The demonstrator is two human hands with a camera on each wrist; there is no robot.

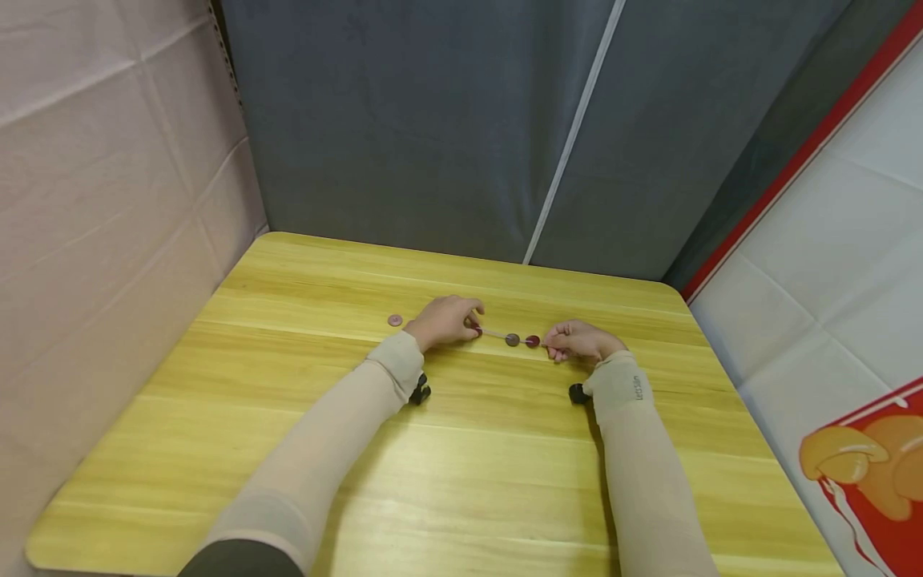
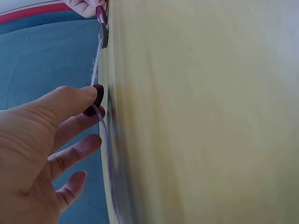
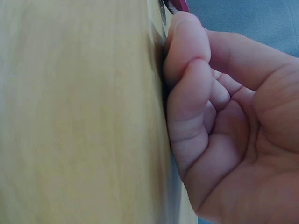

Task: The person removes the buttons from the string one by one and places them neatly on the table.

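Note:
A pale string [image 1: 494, 332] lies stretched on the yellow wooden table [image 1: 461, 465] between my two hands. A grey button [image 1: 513, 340] and a red button [image 1: 533, 341] are threaded on it. My left hand [image 1: 467, 324] pinches a dark red button [image 2: 96, 99] at the string's left end between thumb and forefinger. The string [image 2: 96, 65] runs from there to the grey button [image 2: 103, 35] and the red button [image 2: 101, 13]. My right hand [image 1: 554, 346] has curled fingers [image 3: 187, 70] against the table and pinches the string's right end beside the red button [image 3: 180, 4].
A loose pink button [image 1: 394, 320] lies on the table just left of my left hand. Grey cloth panels [image 1: 447, 120] stand behind the table, a pale cloth wall [image 1: 108, 200] on the left, and a white and red banner [image 1: 829, 280] on the right.

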